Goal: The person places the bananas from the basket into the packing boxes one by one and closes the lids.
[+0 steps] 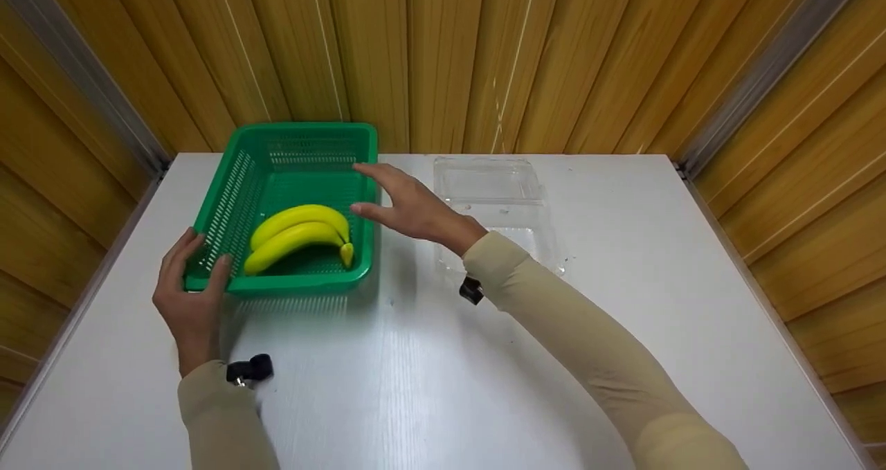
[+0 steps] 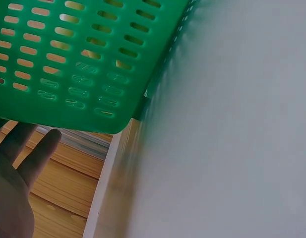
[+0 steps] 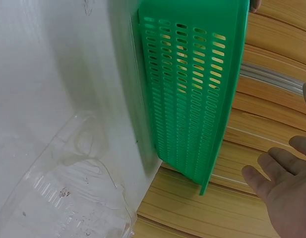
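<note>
Head view: across a white desk (image 1: 387, 401), the left hand (image 1: 187, 304) has thumb and fingers apart around the near left corner of one green basket (image 1: 297, 285); whether they grip, I cannot tell. Two yellow bananas (image 1: 297, 232) lie inside. The right hand (image 1: 419, 207), fingers spread, hovers at its right rim, beside one clear plastic container (image 1: 488, 215). Wood-panelled walls (image 1: 443, 55) enclose three sides.

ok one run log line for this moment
left hand: at near-left corner, green perforated plastic basket | right hand: above its right side, empty | curved yellow bananas: inside
</note>
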Demonstrator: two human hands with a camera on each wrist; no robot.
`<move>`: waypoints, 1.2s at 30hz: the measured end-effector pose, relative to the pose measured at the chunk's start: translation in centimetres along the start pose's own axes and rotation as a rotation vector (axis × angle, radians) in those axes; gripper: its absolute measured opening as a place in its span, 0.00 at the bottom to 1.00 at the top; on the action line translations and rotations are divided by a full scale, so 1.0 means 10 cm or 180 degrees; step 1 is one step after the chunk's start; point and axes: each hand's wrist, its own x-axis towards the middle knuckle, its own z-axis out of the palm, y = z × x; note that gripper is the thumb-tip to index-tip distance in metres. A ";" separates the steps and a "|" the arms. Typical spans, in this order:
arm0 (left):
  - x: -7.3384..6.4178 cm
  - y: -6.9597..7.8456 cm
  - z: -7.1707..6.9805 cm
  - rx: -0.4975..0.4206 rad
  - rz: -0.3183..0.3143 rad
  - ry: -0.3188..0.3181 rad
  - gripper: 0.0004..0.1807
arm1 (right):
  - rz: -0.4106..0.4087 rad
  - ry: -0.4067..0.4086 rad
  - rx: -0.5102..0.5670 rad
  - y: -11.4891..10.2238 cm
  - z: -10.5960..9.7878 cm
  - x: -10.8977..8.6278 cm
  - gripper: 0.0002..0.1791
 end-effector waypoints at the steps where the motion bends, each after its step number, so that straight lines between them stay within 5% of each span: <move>1: 0.00 -0.01 0.00 0.0003 -0.0015 -0.0003 0.25 | 0.0000 -0.0018 -0.0036 0.01 0.01 0.01 0.42; 14: 0.01 -0.02 0.08 -0.0154 -0.0046 -0.0037 0.25 | 0.0122 -0.0119 -0.0155 0.07 0.02 0.03 0.42; 29: 0.00 -0.02 0.04 -0.0145 -0.0127 -0.0023 0.25 | 0.0024 -0.0209 -0.0115 -0.01 0.27 0.18 0.43; 36: 0.04 -0.10 0.06 -0.0202 0.0093 -0.0020 0.24 | -0.0061 -0.0165 -0.0139 -0.03 0.36 0.23 0.43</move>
